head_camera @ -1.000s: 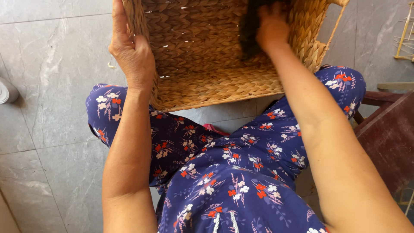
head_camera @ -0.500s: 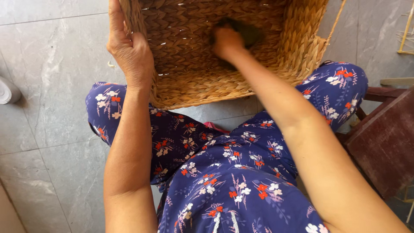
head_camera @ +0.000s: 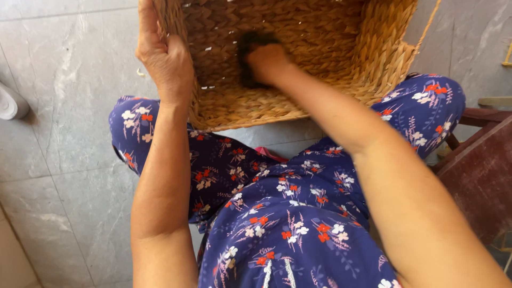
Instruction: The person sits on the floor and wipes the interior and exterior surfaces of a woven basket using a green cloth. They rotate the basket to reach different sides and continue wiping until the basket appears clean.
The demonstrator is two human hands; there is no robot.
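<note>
While gripped by both hands' fingers, tan woven basket [head_camera: 298, 58], dark cloth [head_camera: 252, 44] inside.

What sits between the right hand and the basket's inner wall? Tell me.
In the head view, a dark cloth or pad lies under the right hand, pressed against the woven basket.

Inside the woven basket [head_camera: 373, 48], room lay open toward two o'clock; its left wall at nine o'clock blocked passage, gripped by the left hand [head_camera: 162, 58].

The basket [head_camera: 330, 80] rests on the knees, a dark cloth [head_camera: 250, 48] inside it.
</note>
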